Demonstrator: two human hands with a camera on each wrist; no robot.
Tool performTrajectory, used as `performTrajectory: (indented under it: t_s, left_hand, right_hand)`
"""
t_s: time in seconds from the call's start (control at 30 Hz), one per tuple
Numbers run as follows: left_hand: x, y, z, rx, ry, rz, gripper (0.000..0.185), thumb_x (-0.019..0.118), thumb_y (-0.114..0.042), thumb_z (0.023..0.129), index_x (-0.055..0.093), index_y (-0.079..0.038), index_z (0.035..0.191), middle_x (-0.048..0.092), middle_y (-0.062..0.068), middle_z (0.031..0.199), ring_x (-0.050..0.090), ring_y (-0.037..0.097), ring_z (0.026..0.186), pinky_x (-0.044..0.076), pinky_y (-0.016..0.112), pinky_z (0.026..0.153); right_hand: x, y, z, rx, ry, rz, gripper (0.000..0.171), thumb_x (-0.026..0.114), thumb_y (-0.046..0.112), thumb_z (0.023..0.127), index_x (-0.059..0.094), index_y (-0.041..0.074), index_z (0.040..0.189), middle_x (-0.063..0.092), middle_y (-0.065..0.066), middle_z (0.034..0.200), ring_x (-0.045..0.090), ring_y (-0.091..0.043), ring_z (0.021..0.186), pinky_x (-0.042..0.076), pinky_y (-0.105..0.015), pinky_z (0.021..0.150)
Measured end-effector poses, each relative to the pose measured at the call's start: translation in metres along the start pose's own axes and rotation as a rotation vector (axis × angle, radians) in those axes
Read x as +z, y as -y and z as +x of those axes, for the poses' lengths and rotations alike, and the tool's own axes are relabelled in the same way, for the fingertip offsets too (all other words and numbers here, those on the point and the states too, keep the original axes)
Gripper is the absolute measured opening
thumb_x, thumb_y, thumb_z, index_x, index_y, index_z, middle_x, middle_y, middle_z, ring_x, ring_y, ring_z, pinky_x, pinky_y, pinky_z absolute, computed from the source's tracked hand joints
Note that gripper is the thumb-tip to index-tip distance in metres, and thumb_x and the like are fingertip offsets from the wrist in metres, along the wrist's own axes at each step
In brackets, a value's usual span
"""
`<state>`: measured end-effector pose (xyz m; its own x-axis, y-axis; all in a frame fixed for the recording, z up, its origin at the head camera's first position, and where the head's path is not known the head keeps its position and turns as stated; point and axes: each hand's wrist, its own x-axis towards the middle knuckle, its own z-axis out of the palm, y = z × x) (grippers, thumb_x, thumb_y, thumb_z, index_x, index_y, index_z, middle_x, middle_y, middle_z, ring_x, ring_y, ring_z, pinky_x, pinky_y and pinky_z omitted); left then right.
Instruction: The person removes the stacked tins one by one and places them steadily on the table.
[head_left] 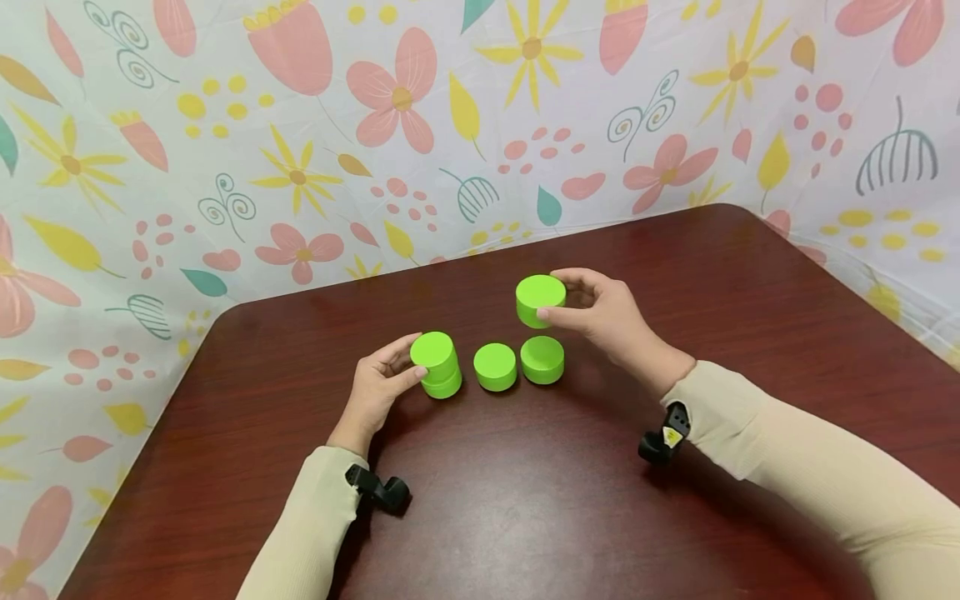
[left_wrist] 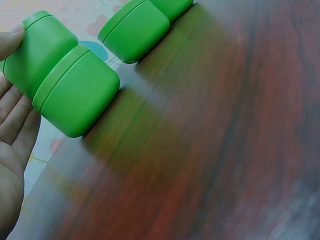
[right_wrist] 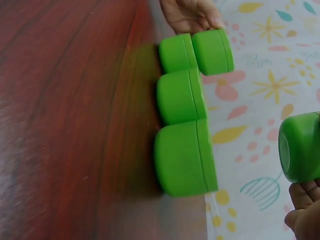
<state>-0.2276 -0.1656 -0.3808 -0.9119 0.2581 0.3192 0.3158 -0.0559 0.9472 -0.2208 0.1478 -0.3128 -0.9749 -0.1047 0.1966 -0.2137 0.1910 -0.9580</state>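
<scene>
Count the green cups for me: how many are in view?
5: a stack of two in the left hand, one mid-table, one beside it, one lifted by the right hand. None visibly nested.

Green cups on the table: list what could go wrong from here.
1. The right hand pinches the raised cup only by its sides with the fingers; it could slip and fall onto the right cup below it.
2. The left stack stands two high, and the left hand grips it; a nudge may topple it against the middle cup.
</scene>
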Motion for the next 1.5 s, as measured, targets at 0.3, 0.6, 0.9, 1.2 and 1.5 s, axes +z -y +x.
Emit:
performTrajectory:
  t_s: [0.3, 0.6, 0.9, 1.2, 1.5]
  left_hand:
    - [-0.004, 0.001, 0.000, -0.027, 0.004, 0.018, 0.051, 0.063, 0.012, 0.079, 0.048, 0.011, 0.127, 0.066, -0.011, 0.104, 0.062, 0.008, 0.098, 0.051, 0.020, 0.080]
    - [-0.005, 0.002, 0.001, -0.024, -0.002, -0.007, 0.051, 0.062, 0.014, 0.079, 0.047, 0.014, 0.127, 0.066, -0.011, 0.105, 0.061, 0.008, 0.099, 0.051, 0.021, 0.082]
    - [-0.004, 0.000, 0.001, -0.036, -0.008, 0.009, 0.051, 0.064, 0.012, 0.079, 0.048, 0.011, 0.127, 0.066, -0.011, 0.104, 0.062, 0.008, 0.098, 0.051, 0.020, 0.079]
    - [-0.004, 0.001, 0.001, -0.031, -0.002, 0.020, 0.051, 0.065, 0.010, 0.079, 0.049, 0.011, 0.127, 0.066, -0.011, 0.103, 0.062, 0.008, 0.097, 0.051, 0.019, 0.078]
    - [-0.005, 0.000, 0.001, -0.026, -0.002, 0.030, 0.051, 0.065, 0.010, 0.079, 0.049, 0.011, 0.127, 0.066, -0.012, 0.104, 0.062, 0.008, 0.098, 0.051, 0.020, 0.079]
  right_hand:
    - [-0.013, -0.014, -0.011, 0.025, -0.054, -0.044, 0.055, 0.077, 0.016, 0.076, 0.054, 0.004, 0.124, 0.062, 0.013, 0.099, 0.060, -0.005, 0.092, 0.051, -0.017, 0.075]
    - [-0.024, -0.024, -0.022, 0.029, -0.075, -0.051, 0.054, 0.076, 0.016, 0.077, 0.053, 0.001, 0.124, 0.062, 0.019, 0.096, 0.060, -0.001, 0.089, 0.050, -0.015, 0.073]
    - [-0.028, -0.038, -0.028, 0.039, -0.074, -0.042, 0.052, 0.076, 0.014, 0.077, 0.053, 0.001, 0.122, 0.062, 0.020, 0.095, 0.059, -0.001, 0.089, 0.050, -0.013, 0.073]
    - [-0.030, -0.046, -0.030, 0.058, -0.057, -0.017, 0.054, 0.076, 0.011, 0.077, 0.051, -0.003, 0.122, 0.062, 0.019, 0.093, 0.059, -0.001, 0.087, 0.050, -0.013, 0.073]
    - [-0.029, -0.057, -0.032, 0.083, -0.022, -0.072, 0.053, 0.076, 0.011, 0.076, 0.052, -0.003, 0.122, 0.061, 0.019, 0.093, 0.059, 0.000, 0.086, 0.049, -0.013, 0.073]
